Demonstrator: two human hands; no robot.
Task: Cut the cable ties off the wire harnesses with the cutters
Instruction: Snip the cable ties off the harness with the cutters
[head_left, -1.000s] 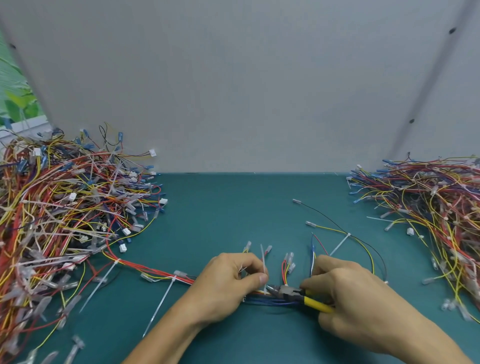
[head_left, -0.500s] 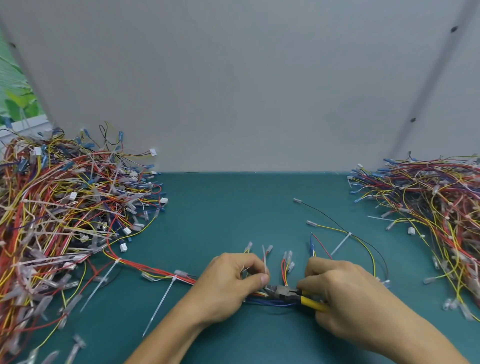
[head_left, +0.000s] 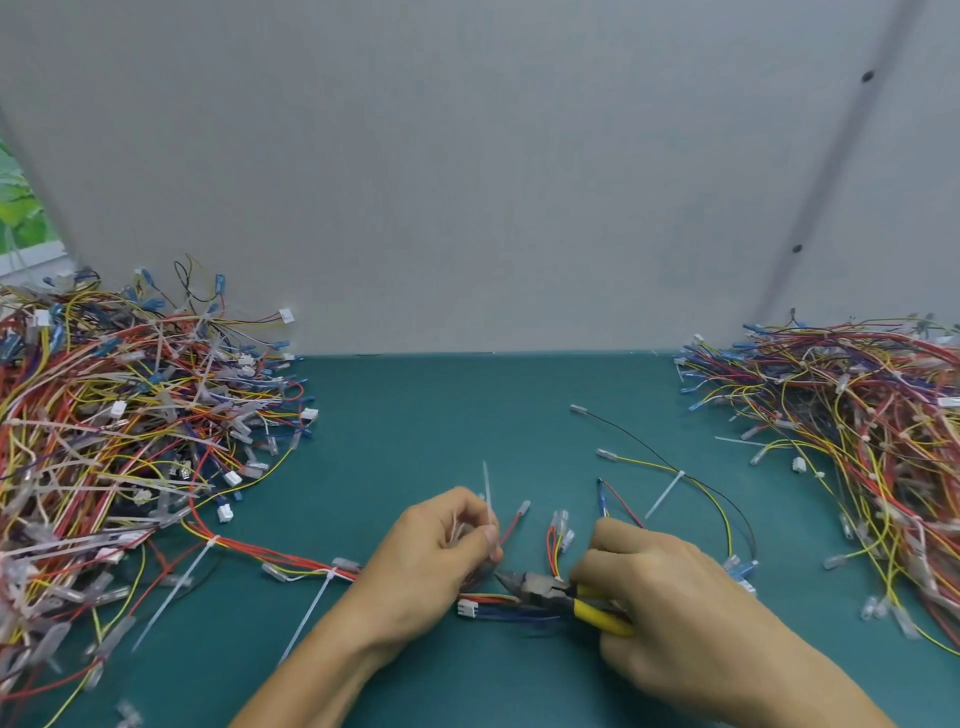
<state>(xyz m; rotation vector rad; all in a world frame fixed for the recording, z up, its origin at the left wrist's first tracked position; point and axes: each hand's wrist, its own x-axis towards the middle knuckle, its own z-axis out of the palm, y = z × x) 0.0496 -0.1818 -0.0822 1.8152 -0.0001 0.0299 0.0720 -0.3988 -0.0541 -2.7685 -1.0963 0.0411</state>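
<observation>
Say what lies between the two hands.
In the head view: the cutters held by the right hand, pointing at the left hand, over harness wires and a white connector.

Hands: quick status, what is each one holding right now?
Left hand: pinches a white cable tie at its fingertips.
Right hand: grips the yellow-handled cutters.
</observation>
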